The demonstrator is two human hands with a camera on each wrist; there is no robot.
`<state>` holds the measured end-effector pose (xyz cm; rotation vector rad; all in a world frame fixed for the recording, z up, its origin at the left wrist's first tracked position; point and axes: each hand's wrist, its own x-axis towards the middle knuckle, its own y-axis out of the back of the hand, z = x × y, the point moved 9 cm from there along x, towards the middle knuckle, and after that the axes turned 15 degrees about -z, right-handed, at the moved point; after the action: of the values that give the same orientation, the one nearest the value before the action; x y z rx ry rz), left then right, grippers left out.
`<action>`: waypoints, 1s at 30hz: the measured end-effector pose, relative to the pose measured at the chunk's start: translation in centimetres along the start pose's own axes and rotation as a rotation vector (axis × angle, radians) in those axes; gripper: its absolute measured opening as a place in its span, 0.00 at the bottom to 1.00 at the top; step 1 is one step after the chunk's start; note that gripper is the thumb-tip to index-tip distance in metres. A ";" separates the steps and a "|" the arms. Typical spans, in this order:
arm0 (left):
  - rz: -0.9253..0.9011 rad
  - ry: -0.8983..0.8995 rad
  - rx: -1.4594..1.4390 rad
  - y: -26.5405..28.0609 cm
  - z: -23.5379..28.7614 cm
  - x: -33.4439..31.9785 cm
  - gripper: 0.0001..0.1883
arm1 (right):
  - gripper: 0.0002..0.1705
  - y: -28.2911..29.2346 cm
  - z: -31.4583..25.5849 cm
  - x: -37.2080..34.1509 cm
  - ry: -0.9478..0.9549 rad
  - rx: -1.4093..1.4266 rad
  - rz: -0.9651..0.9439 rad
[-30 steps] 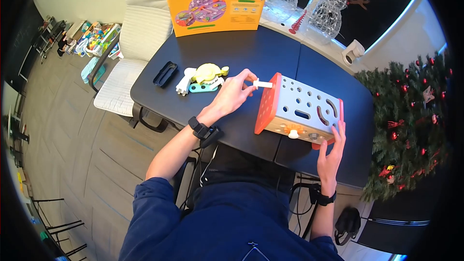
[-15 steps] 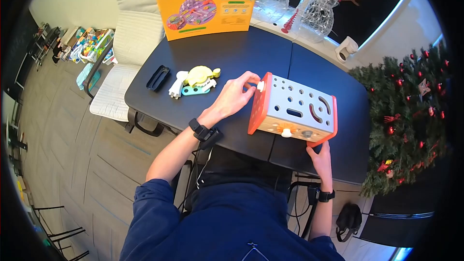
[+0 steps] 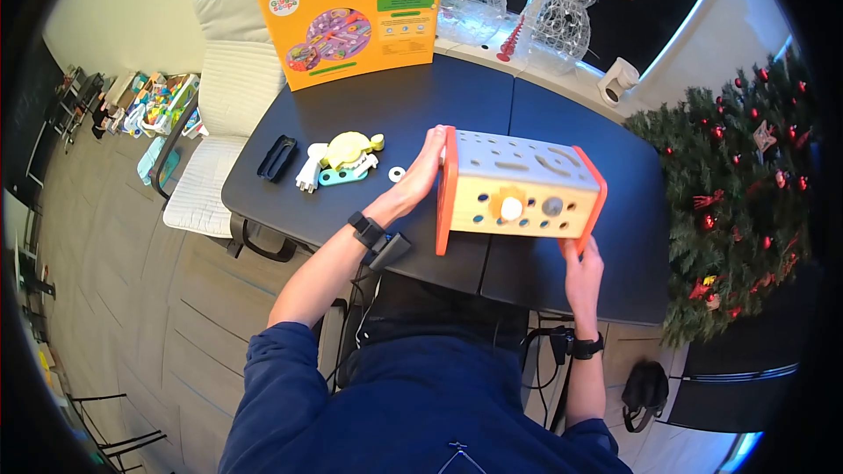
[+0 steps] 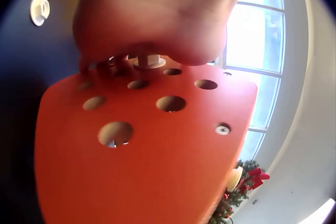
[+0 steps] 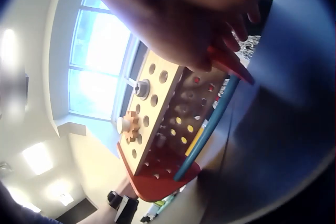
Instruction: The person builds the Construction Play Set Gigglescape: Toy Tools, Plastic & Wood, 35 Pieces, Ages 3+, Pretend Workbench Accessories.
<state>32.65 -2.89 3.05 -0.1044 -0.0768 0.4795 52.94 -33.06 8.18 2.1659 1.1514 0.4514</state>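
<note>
The box (image 3: 527, 196) – pale wood sides, grey top, red ends – sits between both hands at the near middle of the table (image 3: 386, 104), tilted so its near side faces up toward the head camera. From the right wrist its hollow shows, with a blue bar (image 5: 210, 128) running between the ends; what lies inside is too dark to make out. An orange gear (image 5: 131, 128) with a white knob and a grey bolt (image 3: 551, 207) stand on the near side, and a white bolt (image 4: 149, 62) sits in the left end, under the left hand.

The left hand (image 3: 421, 173) lies against that end, fingers extended toward its far edge, palm leaning over the bolt. The right hand (image 3: 583, 272) grips the low near corner of the right end, fingers bent around it. Both forearms reach in from the near edge.

Left of the left hand a white nut (image 3: 397, 174) rests on the table; farther left lie a yellow piece (image 3: 349, 149), a white piece (image 3: 309, 168) and a teal strip (image 3: 338, 178), bunched together, then a black tray (image 3: 277, 159). A yellow carton (image 3: 360, 26) stands at the far left – its contents hidden. On the floor beyond the chair (image 3: 215, 140), a bin holds mixed bright toys (image 3: 158, 98).
</note>
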 end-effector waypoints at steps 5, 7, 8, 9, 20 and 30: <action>-0.074 0.164 -0.074 -1.2 0.2 -3.8 0.45 | 0.22 3.0 -2.2 0.3 0.082 0.348 -0.024; -0.131 0.251 -0.107 -2.1 -0.9 -5.5 0.51 | 0.22 3.0 -4.5 -0.1 0.172 0.450 -0.089; -0.152 0.293 -0.136 -2.8 -0.9 -6.5 0.52 | 0.22 2.5 -5.0 -0.1 0.201 0.493 -0.085; -0.173 0.336 -0.168 -3.6 -0.8 -7.5 0.53 | 0.22 2.1 -5.6 -0.1 0.228 0.534 -0.082; -0.260 0.616 -0.136 -4.6 -3.0 -11.6 0.46 | 0.24 1.7 -3.5 3.7 0.089 0.301 -0.134; -0.030 0.580 0.650 -0.2 1.9 -8.7 0.38 | 0.27 2.4 -2.9 8.1 0.026 0.019 -0.171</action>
<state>24.88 -6.89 4.57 0.3969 0.6431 0.4095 57.27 -26.24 12.00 2.0613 1.3468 0.3957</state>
